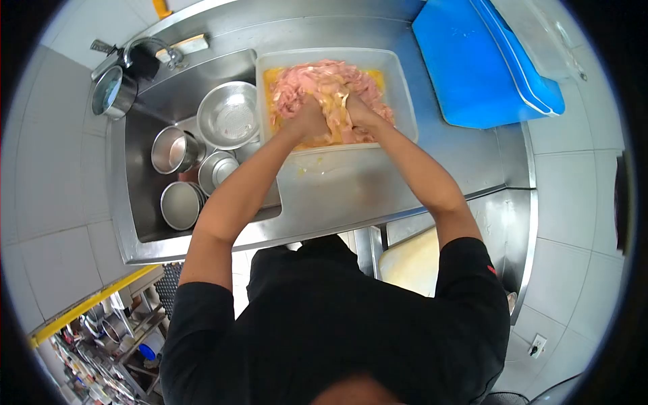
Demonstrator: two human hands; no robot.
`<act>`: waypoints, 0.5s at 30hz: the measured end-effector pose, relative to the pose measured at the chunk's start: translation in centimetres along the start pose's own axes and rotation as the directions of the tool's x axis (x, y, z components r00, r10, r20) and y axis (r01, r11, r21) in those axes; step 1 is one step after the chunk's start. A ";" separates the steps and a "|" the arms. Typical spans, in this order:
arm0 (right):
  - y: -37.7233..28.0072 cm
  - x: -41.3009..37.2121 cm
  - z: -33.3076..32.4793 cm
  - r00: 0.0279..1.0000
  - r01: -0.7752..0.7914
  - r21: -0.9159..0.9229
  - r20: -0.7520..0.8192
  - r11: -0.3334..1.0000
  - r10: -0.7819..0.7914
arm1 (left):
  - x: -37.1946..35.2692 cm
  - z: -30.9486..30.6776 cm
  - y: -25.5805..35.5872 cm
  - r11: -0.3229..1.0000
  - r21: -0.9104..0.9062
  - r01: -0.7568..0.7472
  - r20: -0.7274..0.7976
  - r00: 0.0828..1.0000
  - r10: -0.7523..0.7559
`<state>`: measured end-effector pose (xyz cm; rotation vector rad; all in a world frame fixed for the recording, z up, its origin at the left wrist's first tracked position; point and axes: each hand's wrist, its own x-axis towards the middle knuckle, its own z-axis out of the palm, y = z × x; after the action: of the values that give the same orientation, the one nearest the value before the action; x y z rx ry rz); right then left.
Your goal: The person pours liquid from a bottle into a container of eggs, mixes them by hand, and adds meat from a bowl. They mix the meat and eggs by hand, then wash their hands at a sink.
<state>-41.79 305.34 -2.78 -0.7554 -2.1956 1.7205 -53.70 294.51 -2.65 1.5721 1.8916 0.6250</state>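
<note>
At the upper left of the frame a steel pot (111,94) stands on the sink's rim, just beside a dark-based tap (145,52). Below it the sink (145,223) fills the left middle of the frame and holds a wide steel bowl (228,115) at its top right. Three smaller round steel vessels lie lower down: one (172,150) at the left, one (216,169) just right of it, and one (181,204) nearest the bottom.

Right of the sink, at the upper centre, a clear plastic tub (351,177) rests on the steel tabletop (466,152), its left edge overhanging the basin. The far half of the tub is filled with raw meat (307,79), pink strips lying in a yellow liquid; the near half is bare plastic.

Both bare forearms reach up from the bottom of the frame into the tub. The left hand (307,120) is curled with its knuckles up and its fingers dug down into the raw meat. The right hand (359,108), just beside it, is curled the same way. Between them they grip a yellow-coated clump of the strips, and the fingertips are hidden in it.

At the upper right, well apart from the tub, a blue board (472,74) lies on the tabletop with a second blue piece (533,84) stacked along its right edge.
</note>
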 end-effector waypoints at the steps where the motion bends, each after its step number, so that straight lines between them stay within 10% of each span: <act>1: 1.4 0.8 -0.8 1.000 0.004 -0.004 -0.012 1.000 -0.004 | 0.4 -1.1 1.1 0.990 -0.108 -0.096 -0.057 0.994 0.090; 2: 2.6 2.1 -1.4 0.987 -0.144 0.157 0.095 0.977 0.130 | 0.8 -2.2 2.1 0.959 -0.204 -0.199 -0.113 0.977 0.179; 5: 1.1 2.6 -3.0 0.937 -0.349 0.427 0.148 0.834 0.317 | 1.1 -7.6 7.9 0.873 -0.372 0.317 0.290 0.933 -0.215; 7: 0.3 2.6 -4.1 0.913 -0.373 0.558 0.079 0.741 0.400 | 3.2 -6.3 7.1 0.853 -0.443 0.277 -0.162 0.911 -0.380; 8: 0.4 2.8 -5.3 0.912 -0.374 0.529 0.060 0.761 0.406 | 4.2 -5.6 5.7 0.857 -0.437 0.275 -0.159 0.914 -0.374; 10: 0.3 2.2 -7.6 0.911 -0.370 0.500 0.032 0.783 0.410 | 5.5 -4.9 2.5 0.966 0.045 -0.255 -0.192 0.947 0.259; 11: 0.1 1.4 -8.7 0.922 -0.345 0.307 -0.067 0.887 0.381 | 5.1 -4.6 1.6 0.964 0.043 -0.261 -0.192 0.945 0.265; 13: 0.0 -0.8 -9.5 0.930 -0.321 0.087 -0.160 0.943 0.332 | 2.0 -4.1 2.1 0.685 0.725 -0.069 -0.016 0.993 0.117; 15: -0.1 -4.5 -9.0 0.996 -0.044 -0.587 0.033 0.808 0.078 | 0.9 -4.1 2.9 0.791 0.612 0.021 -0.012 1.000 -0.017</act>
<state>-33.59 310.37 0.24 -0.9200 -2.8072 1.0701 -54.66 296.04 2.18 1.9265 2.2477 -0.0256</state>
